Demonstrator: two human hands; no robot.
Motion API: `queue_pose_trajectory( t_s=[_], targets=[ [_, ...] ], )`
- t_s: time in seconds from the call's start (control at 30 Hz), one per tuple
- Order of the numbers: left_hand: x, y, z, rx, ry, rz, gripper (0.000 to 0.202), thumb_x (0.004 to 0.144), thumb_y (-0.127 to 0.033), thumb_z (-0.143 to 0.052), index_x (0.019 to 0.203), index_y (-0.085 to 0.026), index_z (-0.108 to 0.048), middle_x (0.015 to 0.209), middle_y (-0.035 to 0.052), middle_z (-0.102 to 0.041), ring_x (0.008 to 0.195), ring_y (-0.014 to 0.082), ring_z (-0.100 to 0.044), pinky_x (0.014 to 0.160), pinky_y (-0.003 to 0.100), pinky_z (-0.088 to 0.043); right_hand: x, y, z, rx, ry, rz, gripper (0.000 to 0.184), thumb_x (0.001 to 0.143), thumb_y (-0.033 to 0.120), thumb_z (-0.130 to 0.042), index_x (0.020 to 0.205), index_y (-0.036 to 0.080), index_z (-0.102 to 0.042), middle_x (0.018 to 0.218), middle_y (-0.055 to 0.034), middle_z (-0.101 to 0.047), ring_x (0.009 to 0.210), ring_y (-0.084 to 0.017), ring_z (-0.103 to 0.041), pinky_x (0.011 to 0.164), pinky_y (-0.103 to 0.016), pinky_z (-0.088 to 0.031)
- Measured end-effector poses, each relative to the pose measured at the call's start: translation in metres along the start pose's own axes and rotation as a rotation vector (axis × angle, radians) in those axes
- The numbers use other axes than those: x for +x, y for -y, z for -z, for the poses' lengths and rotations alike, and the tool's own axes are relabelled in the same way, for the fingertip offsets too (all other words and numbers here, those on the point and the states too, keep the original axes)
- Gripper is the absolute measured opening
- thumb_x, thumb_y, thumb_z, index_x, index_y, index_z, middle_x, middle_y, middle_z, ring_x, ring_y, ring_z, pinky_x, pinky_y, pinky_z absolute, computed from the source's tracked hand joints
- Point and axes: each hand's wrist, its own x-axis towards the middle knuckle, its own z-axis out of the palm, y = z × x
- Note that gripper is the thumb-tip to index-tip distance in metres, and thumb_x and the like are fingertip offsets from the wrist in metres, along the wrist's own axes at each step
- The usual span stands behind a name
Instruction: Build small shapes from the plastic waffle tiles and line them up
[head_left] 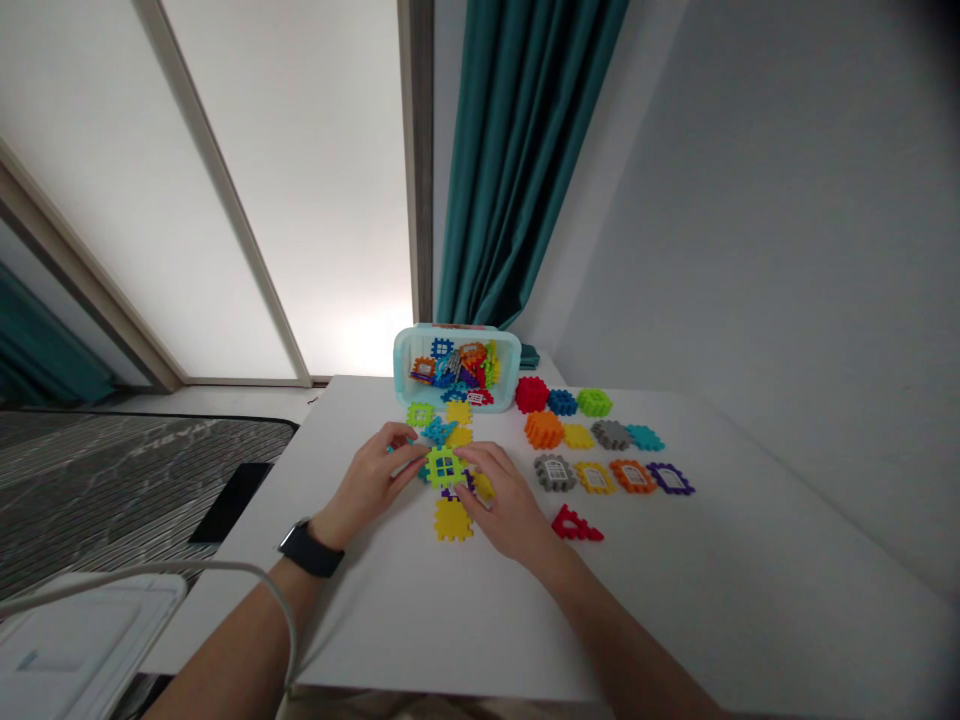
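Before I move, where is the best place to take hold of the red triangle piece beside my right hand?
Probably pinch the red triangular toy piece between its lower edge and top corner, coming from above with your right hand. It lies flat on the white table, apart from other pieces, and its notched rim should give your fingers purchase.

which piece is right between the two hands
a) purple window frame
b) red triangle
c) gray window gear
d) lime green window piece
d, because the lime green plastic window piece lies directly between the left hand and the right hand.
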Motion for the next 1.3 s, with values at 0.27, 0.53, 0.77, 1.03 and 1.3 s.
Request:
queue_pose_trajectory(
  t_s=[0.27, 0.53, 0.77, 1.03, 1.3],
  targets=[
    [0.000, 0.000, 0.001, -0.020, 0.019, 0.017, 0.015, 0.099, -0.022, -0.057, 0.107, -0.020, -0.070, 0.109, 0.0082, -0.057, 0.090, 0.0166, -0.061, 0.077, 0.029, -0.056, 0.001, -0.004, 0.005, -0.119, 0.096, 0.144, 0.040, 0.094, 0.013, -0.055, 0.132, 0.024, -0.056, 0.138, -0.0103, -0.060, 0.128, -0.024, -0.054, 0.111, -0.046, -0.046],
    [0.001, -0.001, 0.001, -0.122, 0.048, 0.076, 0.017, 0.100, -0.026, -0.055, 0.107, -0.022, -0.070, 0.108, 0.0077, -0.057, 0.094, 0.0177, -0.060, 0.083, 0.032, -0.055, -0.001, -0.009, 0.006, -0.193, 0.070, 0.189, 0.030, 0.096, 0.013, -0.054, 0.119, 0.026, -0.067, 0.137, -0.0097, -0.061, 0.124, -0.026, -0.058, 0.105, -0.049, -0.049],
    [0.004, -0.015, -0.006, -0.283, 0.174, 0.158, 0.021, 0.101, -0.031, -0.053, 0.098, -0.020, -0.071, 0.108, 0.0081, -0.056, 0.102, 0.0204, -0.059, 0.091, 0.036, -0.052, 0.002, -0.004, 0.003, -0.055, -0.090, 0.132, 0.019, 0.099, 0.023, -0.054, 0.106, 0.023, -0.072, 0.097, -0.0080, -0.073, 0.094, -0.022, -0.066, 0.085, -0.038, -0.056],
    [0.008, -0.026, -0.013, -0.470, 0.235, 0.275, 0.019, 0.098, -0.035, -0.057, 0.102, -0.019, -0.066, 0.102, 0.0078, -0.060, 0.091, 0.0196, -0.060, 0.078, 0.032, -0.053, 0.007, -0.001, 0.003, 0.081, -0.192, -0.272, 0.016, 0.088, 0.029, -0.060, 0.092, 0.020, -0.072, 0.080, -0.0035, -0.072, 0.075, -0.019, -0.068, 0.071, -0.031, -0.055],
    [0.010, -0.022, -0.013, -0.518, 0.140, 0.333, 0.027, 0.099, -0.036, -0.056, 0.081, -0.019, -0.066, 0.106, 0.0077, -0.059, 0.103, 0.0203, -0.060, 0.094, 0.038, -0.050, 0.007, 0.002, 0.003, 0.197, -0.115, -0.326, 0.019, 0.089, 0.032, -0.058, 0.097, 0.020, -0.071, 0.087, -0.0044, -0.075, 0.081, -0.020, -0.070, 0.075, -0.032, -0.056]
  ],
)
